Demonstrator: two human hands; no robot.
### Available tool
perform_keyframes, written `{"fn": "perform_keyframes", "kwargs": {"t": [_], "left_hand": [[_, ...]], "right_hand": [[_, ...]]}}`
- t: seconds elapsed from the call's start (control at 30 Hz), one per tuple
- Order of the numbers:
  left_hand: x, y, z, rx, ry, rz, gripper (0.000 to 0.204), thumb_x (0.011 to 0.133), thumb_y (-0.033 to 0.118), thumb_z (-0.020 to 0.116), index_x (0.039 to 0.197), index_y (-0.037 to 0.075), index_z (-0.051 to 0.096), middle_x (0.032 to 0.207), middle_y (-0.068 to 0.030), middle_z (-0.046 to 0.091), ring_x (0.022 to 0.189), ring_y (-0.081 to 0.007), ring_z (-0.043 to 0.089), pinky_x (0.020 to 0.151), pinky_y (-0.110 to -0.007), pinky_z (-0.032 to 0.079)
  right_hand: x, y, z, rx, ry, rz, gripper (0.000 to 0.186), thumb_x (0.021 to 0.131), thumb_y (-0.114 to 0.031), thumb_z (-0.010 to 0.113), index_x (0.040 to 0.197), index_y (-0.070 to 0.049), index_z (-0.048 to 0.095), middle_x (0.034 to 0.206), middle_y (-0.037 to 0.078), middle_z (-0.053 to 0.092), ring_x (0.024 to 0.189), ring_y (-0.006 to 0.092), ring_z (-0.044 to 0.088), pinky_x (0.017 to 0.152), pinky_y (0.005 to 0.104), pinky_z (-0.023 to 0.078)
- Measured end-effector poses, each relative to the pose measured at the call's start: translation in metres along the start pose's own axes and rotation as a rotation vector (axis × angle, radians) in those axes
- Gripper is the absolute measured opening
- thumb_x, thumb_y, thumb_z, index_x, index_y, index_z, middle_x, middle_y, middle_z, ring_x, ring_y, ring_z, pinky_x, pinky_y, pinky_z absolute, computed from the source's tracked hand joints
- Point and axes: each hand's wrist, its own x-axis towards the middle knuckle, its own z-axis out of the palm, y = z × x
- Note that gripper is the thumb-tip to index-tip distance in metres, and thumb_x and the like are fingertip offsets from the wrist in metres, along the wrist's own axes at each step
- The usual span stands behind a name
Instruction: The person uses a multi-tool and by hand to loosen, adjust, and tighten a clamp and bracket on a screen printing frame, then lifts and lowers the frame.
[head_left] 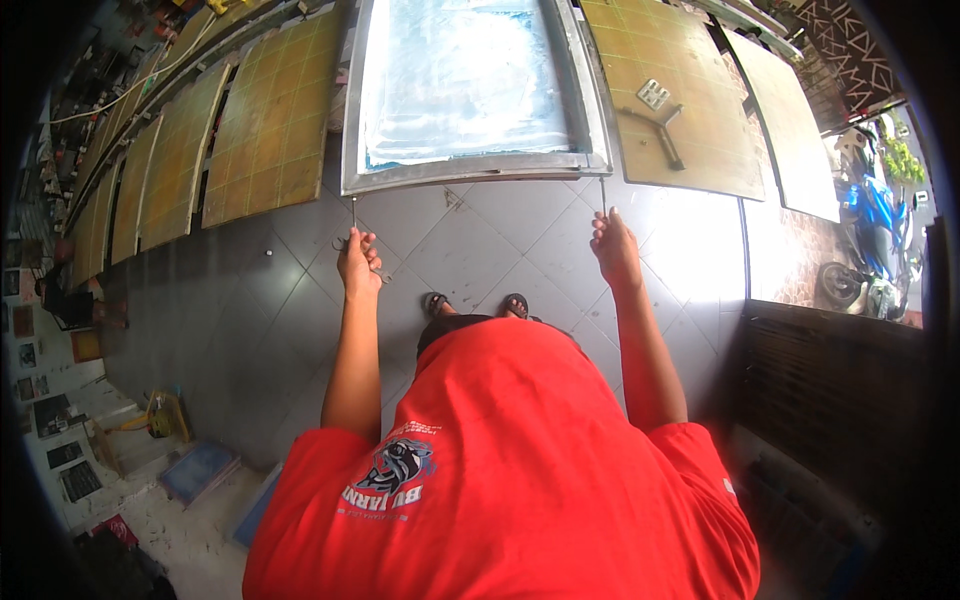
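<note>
Ahead of me lies a screen-printing frame [475,172] with a grey metal rim and a white mesh smeared with blue. My left hand [360,264] is closed around a thin metal rod [354,212] reaching to the frame's near left corner. A metal tool [384,276], which looks like a wrench, also sticks out on both sides of that hand. At the near right corner, my right hand [616,248] pinches another thin rod [604,192]. Both arms are stretched forward. Whether the rods are fixed to the frame cannot be made out.
Yellowish boards with grid lines [275,120] stand in a row to the left. On the right board [700,90] rest a metal bracket [662,136] and a small pale block [653,94]. Grey floor tiles [470,240] lie below; a blue motorcycle [876,225] stands far right.
</note>
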Motion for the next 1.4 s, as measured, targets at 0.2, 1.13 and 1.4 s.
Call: {"fn": "perform_keyframes", "kwargs": {"t": [0.2, 1.13, 1.4], "left_hand": [[-0.011, 0.007, 0.011, -0.016, -0.017, -0.074, 0.036, 0.088, 0.045, 0.055, 0.084, 0.009, 0.053, 0.077, -0.0017, 0.056, 0.052, -0.0065, 0.039, 0.04, -0.019, 0.028], [0.001, 0.008, -0.008, -0.01, -0.082, -0.112, 0.033, 0.09, 0.041, 0.053, 0.086, 0.008, 0.052, 0.075, -0.0023, 0.054, 0.051, -0.0067, 0.037, 0.041, -0.02, 0.027], [-0.003, 0.012, -0.006, 0.066, -0.032, -0.004, 0.017, 0.088, 0.024, 0.059, 0.089, 0.009, 0.052, 0.08, -0.0031, 0.057, 0.052, -0.0059, 0.039, 0.039, -0.019, 0.028]], "right_hand": [[-0.001, -0.004, -0.001, 0.072, -0.022, 0.058, 0.023, 0.09, -0.022, 0.056, 0.09, 0.0, 0.056, 0.074, 0.002, 0.053, 0.054, 0.0061, 0.043, 0.048, 0.0185, 0.036], [-0.006, -0.01, 0.005, 0.046, -0.012, 0.089, 0.022, 0.092, -0.022, 0.052, 0.099, -0.002, 0.056, 0.079, 0.0, 0.052, 0.059, 0.0074, 0.044, 0.049, 0.0207, 0.036], [0.007, -0.009, -0.012, -0.139, -0.025, 0.065, 0.025, 0.091, -0.022, 0.054, 0.1, 0.001, 0.058, 0.08, 0.001, 0.054, 0.06, 0.0081, 0.046, 0.052, 0.0206, 0.036]]}}
